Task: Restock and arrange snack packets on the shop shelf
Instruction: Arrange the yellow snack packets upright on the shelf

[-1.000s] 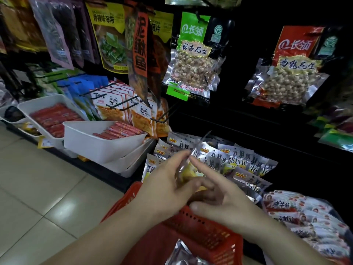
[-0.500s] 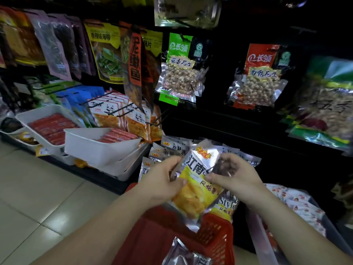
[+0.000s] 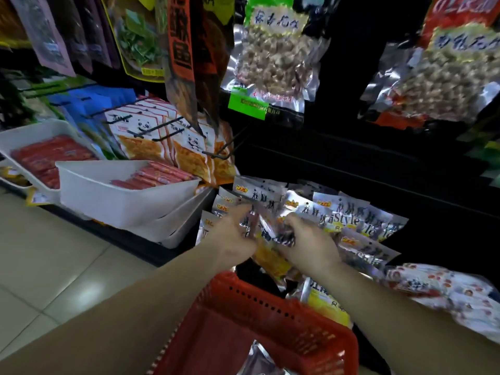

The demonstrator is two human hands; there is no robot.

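Head view: the dark shop shelf point(image 3: 351, 163) fills the space beyond and above the fingers. Below the wrists, nearer the person than the fingers, sits a red basket point(image 3: 270, 301) with a perforated wall. A yellow packet point(image 3: 327, 301) leans at its far right rim, under the right wrist. Left of the fingers, two white trays point(image 3: 113, 196) hold red sausage sticks. High above the fingers hang big clear bags of peanuts point(image 3: 273, 63). Up and to the left of the fingers, panda packets point(image 3: 151, 142) hang on black hooks. Right of the fingers and lower lies a heap of white and red packets point(image 3: 446, 288). Just past the fingertips, a row of silver packets point(image 3: 349, 215) stands overlapping on the shelf, stretching off to the right.

Between the two hands is the snack packet point(image 3: 270, 255), silver on top and yellow below, tilted, with its upper end against the row. The left hand point(image 3: 232, 236) pinches its left edge with the thumb and lower fingers, while the index finger stretches forward to touch the row. The right hand point(image 3: 308, 242) has its fingers curled over the packet's upper right corner, gripping it. Both are blurred by motion.
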